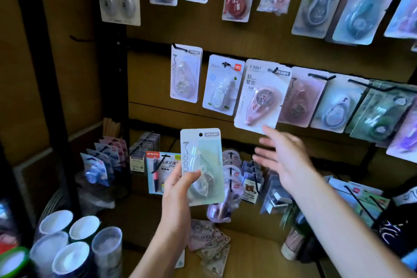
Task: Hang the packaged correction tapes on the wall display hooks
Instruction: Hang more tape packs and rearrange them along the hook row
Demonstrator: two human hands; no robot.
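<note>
left hand [178, 184]: we pinch the moon pack [202, 166] upright, hole topmost for hooking.
right hand [283, 157]: fingers spread wide, holding nothing.

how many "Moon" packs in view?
2 legible: one gripped in the left hand, the held Moon pack; one hung Moon pack at the middle row's left end. Others may be blurred or hidden.

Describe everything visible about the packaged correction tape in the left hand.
The packaged correction tape is a pale, greenish-white card with a clear blister over a teardrop-shaped dispenser. "Moon" runs down its left side, and a round hang hole sits near the top beside a small grey logo. It is upright, slightly tilted, below the middle row of hooks and on no hook. The left hand grips its lower left edge, thumb across the front.
</note>
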